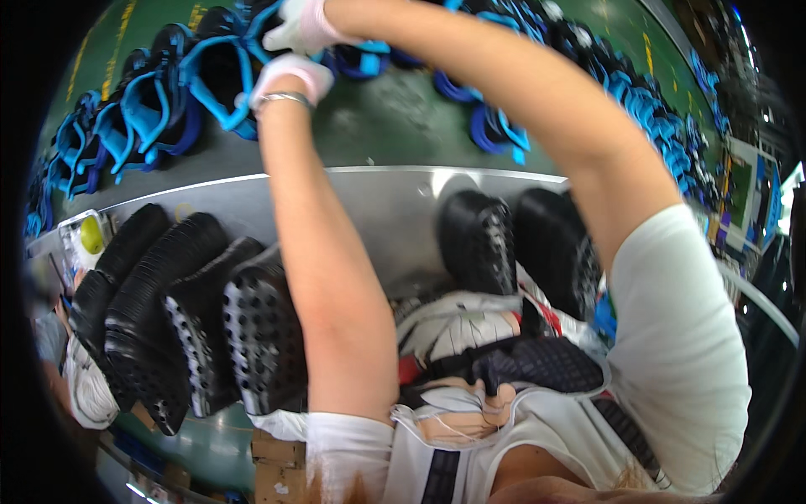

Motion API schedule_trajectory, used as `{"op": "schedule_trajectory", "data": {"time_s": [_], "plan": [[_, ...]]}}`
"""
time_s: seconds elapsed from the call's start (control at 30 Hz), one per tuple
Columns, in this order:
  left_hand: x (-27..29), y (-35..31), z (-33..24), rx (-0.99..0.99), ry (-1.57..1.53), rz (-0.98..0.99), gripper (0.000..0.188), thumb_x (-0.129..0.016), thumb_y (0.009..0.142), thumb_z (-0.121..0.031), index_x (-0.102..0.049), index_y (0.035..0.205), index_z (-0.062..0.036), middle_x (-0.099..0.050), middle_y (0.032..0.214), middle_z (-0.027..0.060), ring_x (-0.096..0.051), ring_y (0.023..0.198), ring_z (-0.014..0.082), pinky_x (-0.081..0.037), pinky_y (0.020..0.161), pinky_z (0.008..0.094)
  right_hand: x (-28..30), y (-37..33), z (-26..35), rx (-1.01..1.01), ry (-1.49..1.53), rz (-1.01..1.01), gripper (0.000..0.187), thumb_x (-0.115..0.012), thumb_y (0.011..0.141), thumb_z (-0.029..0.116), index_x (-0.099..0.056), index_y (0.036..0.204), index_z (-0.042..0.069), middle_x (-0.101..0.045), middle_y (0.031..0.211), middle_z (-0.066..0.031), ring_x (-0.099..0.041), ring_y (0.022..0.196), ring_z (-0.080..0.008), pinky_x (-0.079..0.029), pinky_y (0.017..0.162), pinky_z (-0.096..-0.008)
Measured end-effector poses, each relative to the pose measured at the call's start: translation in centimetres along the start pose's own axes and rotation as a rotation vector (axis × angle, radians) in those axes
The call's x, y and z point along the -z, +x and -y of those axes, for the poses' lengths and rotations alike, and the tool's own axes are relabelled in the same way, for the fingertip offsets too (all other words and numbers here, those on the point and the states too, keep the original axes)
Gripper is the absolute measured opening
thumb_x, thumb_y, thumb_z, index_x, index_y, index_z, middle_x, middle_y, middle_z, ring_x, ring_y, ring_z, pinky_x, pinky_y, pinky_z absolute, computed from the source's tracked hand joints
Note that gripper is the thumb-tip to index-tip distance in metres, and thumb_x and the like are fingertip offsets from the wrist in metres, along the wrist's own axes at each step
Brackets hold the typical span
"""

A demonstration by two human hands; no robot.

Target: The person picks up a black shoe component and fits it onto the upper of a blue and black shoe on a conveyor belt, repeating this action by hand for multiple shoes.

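Both my hands reach to the far left-centre, over a row of black shoe uppers with bright blue collars on a green belt. My right hand, in a white and pink glove, curls its fingers at the edge of a black-and-blue shoe upper. Just below it is my left hand, gloved the same way, close beside another shoe upper. Motion blur and the glove hide the left fingers' grip. A metal bangle circles my left wrist.
A metal ledge runs along the belt's near side. Black studded shoe soles stand on it at left, with more black soles to the right of my left arm. Further shoe uppers line the belt at right. Cardboard boxes sit below.
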State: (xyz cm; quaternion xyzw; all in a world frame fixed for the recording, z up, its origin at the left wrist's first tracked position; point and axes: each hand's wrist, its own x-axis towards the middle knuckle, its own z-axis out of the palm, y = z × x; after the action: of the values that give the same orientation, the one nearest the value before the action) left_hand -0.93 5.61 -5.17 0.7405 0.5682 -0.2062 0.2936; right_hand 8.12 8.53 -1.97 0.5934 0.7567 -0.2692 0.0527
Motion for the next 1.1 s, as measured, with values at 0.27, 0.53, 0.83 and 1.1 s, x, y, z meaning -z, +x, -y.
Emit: {"op": "schedule_trajectory", "data": {"time_s": [0.27, 0.53, 0.83, 1.1], "plan": [[-0.9, 2.2, 5.0, 0.197, -0.213, 0.151, 0.052, -0.063, 0.085, -0.032, -0.053, 0.131, -0.0102, -0.060, 0.117, 0.0134, -0.063, 0.090, 0.0246, -0.052, 0.077, 0.0383, 10.3, -23.4, -2.3, 0.151, 0.006, 0.218, 0.044, -0.048, 0.089, 0.039, -0.063, 0.109, 0.004, -0.066, 0.101, -0.0193, -0.062, 0.096, -0.0349, -0.048, 0.085, -0.0387], [1.0, -0.1, 4.7, 0.221, -0.046, 0.034, 0.056, -0.062, 0.086, -0.038, -0.053, 0.131, -0.0049, -0.056, 0.132, 0.0178, -0.064, 0.104, 0.0306, -0.053, 0.087, 0.0420, 7.4, -34.7, -3.4, 0.042, 0.076, 0.018, 0.035, -0.057, 0.091, 0.027, -0.062, 0.115, 0.001, -0.066, 0.091, -0.0128, -0.065, 0.081, -0.0220, -0.052, 0.077, -0.0310], [-12.0, -26.9, -11.2, -0.625, -0.207, -0.403, 0.038, -0.073, 0.074, -0.035, -0.066, 0.101, -0.0085, -0.062, 0.102, 0.0115, -0.058, 0.096, 0.0296, -0.049, 0.084, 0.0382, 4.8, -40.0, -6.3, 0.039, 0.193, -0.178, 0.034, -0.057, 0.089, 0.021, -0.060, 0.116, 0.000, -0.065, 0.091, -0.0116, -0.063, 0.083, -0.0229, -0.050, 0.079, -0.0309], [-17.7, -31.2, -12.6, -0.499, -0.161, -0.320, 0.066, -0.080, 0.063, -0.022, -0.051, 0.120, -0.0038, -0.054, 0.106, 0.0124, -0.054, 0.100, 0.0304, -0.050, 0.083, 0.0375, 3.2, -41.5, -5.0, 0.130, 0.272, -0.181, 0.034, -0.058, 0.089, 0.023, -0.060, 0.115, 0.000, -0.066, 0.099, -0.0167, -0.064, 0.093, -0.0306, -0.050, 0.084, -0.0366]]}}
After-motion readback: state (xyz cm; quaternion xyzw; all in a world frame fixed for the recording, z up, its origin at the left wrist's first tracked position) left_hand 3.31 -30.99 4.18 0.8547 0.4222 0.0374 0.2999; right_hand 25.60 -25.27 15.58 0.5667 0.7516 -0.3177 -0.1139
